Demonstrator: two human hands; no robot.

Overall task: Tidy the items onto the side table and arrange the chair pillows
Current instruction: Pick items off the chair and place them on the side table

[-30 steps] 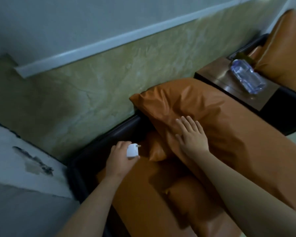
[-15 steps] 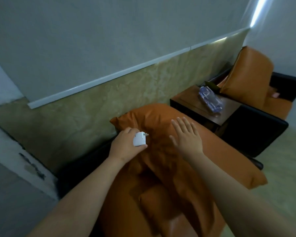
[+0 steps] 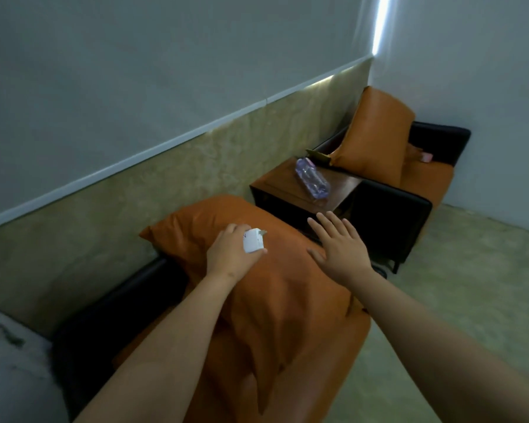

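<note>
My left hand point(image 3: 229, 257) grips a small white plug adapter point(image 3: 253, 240) above a big orange pillow point(image 3: 275, 288) that lies across the near black chair point(image 3: 129, 303). To its right, my right hand point(image 3: 339, 245) hovers with straight spread fingers over the pillow's right edge, holding nothing. The brown side table point(image 3: 342, 184) stands beyond the pillow, and a clear plastic bottle point(image 3: 312, 178) lies on its side on it. A second orange pillow point(image 3: 376, 135) leans upright in the far black chair point(image 3: 391, 209).
A small olive-green object point(image 3: 317, 155) sits at the back of the side table. Something small and pink point(image 3: 426, 157) lies on the far chair's seat. The wall runs close behind both chairs. Green floor point(image 3: 471, 285) stretches out on the right.
My view has lifted and both hands have moved up and right over the pillow toward the side table. My right hand has come off the pillow's surface. The adapter stays in my left hand.
</note>
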